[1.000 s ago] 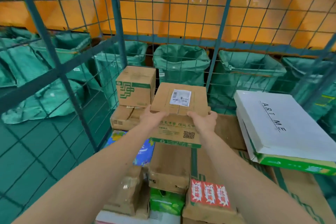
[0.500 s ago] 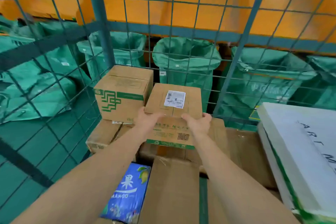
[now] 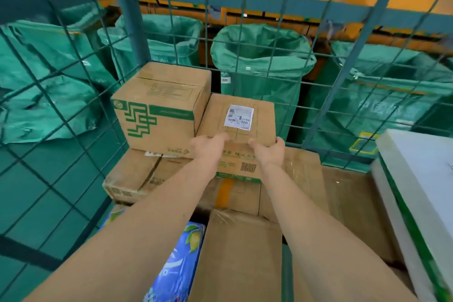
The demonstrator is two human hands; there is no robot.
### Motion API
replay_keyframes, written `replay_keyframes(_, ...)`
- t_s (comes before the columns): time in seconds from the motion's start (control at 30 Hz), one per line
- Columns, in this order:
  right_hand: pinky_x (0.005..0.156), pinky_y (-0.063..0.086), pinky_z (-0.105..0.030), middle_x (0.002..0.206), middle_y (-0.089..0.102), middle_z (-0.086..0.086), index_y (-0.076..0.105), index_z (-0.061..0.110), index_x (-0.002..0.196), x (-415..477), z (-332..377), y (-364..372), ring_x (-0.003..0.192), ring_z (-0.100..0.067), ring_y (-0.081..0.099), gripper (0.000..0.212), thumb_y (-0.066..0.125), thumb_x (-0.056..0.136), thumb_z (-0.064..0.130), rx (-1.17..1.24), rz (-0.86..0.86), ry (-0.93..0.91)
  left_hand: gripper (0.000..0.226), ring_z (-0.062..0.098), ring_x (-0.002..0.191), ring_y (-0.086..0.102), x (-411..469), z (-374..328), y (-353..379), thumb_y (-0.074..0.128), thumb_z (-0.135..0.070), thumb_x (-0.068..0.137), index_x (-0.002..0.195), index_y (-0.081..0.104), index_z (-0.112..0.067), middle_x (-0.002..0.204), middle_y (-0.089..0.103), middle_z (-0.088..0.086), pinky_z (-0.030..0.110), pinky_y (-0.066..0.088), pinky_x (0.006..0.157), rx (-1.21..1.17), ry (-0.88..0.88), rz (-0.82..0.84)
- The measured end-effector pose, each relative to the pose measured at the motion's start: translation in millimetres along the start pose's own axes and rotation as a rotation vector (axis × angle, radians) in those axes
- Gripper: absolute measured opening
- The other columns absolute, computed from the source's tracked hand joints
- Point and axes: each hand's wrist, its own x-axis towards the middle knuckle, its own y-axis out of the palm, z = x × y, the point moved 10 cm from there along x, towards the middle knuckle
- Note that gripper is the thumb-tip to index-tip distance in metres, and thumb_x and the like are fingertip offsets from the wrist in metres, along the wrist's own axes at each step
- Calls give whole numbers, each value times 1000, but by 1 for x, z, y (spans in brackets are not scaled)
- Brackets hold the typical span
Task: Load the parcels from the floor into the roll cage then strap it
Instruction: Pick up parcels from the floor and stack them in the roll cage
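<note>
A small brown parcel (image 3: 239, 115) with a white shipping label sits on stacked cartons inside the green wire roll cage (image 3: 130, 19), close to its back mesh. My left hand (image 3: 208, 147) grips the parcel's near left corner, thumb on top. My right hand (image 3: 268, 151) grips its near right corner, fingers curled round the side. Beside it on the left stands a bigger carton with a green printed pattern (image 3: 159, 108); the two look as if they touch.
Flat brown cartons (image 3: 353, 203) fill the cage floor under my arms, with a blue mango drink pack (image 3: 179, 265) at the lower left. A white box (image 3: 421, 179) lies at the right. Green sacks (image 3: 262, 61) hang behind the mesh.
Both hands have carried the labelled parcel forward and set it deeper in the cage beside the green-patterned carton. My view has moved closer.
</note>
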Motion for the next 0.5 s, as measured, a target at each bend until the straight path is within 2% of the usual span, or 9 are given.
replay_keyframes(0.1, 98, 51, -41, 119, 61, -4, 46, 16, 128, 5, 0, 4, 106, -23, 60, 55, 77, 82, 20, -27, 5, -14, 62, 24, 90, 62, 1, -1, 7, 68, -24, 78, 131, 42, -6, 109, 62, 12, 33, 51, 65, -6, -3, 40)
replay_keyframes(0.17, 102, 49, -44, 134, 57, -6, 39, 17, 142, 4, -3, 5, 119, -27, 57, 72, 77, 83, 30, -85, 53, 3, 62, 21, 86, 60, -5, -5, 7, 67, -22, 81, 136, 44, -6, 110, 62, 11, 29, 45, 60, 48, 24, 58)
replay_keyframes(0.2, 106, 45, -46, 145, 49, -8, 26, 20, 152, 2, -6, 5, 128, -30, 51, 88, 77, 83, 36, -112, 80, 36, 61, 19, 87, 58, -7, -6, 6, 66, -19, 85, 139, 42, -6, 113, 60, 10, 28, 42, 58, 73, 44, 64)
replay_keyframes(0.27, 116, 32, -52, 161, 27, -8, -3, 24, 159, -7, -11, 0, 144, -34, 33, 112, 76, 82, 46, -123, 110, 113, 55, 19, 94, 57, -15, -6, 5, 61, -16, 90, 141, 40, -8, 120, 59, 10, 29, 41, 60, 83, 51, 89)
replay_keyframes(0.33, 119, 25, -53, 165, 16, -6, -12, 24, 158, -20, -12, -5, 149, -33, 23, 118, 76, 83, 46, -86, 119, 134, 32, 22, 101, 59, -24, -6, 3, 57, -14, 92, 124, 53, -10, 117, 63, 11, 30, 45, 65, 92, 50, 101)
replay_keyframes(0.4, 120, 25, -51, 165, 18, -4, -9, 24, 158, -36, -12, -13, 149, -30, 23, 115, 77, 84, 42, -50, 122, 121, 9, 25, 102, 61, -38, -5, -2, 55, -11, 93, 100, 61, -13, 109, 67, 12, 33, 50, 74, 99, 45, 91)
replay_keyframes(0.5, 119, 24, -45, 165, 19, -4, -3, 20, 160, -68, -11, -31, 149, -26, 25, 104, 72, 90, 37, -27, 158, 128, 12, 23, 98, 60, -66, -1, -4, 55, -13, 95, 83, 56, -17, 95, 65, 7, 35, 49, 93, 107, 36, 111)
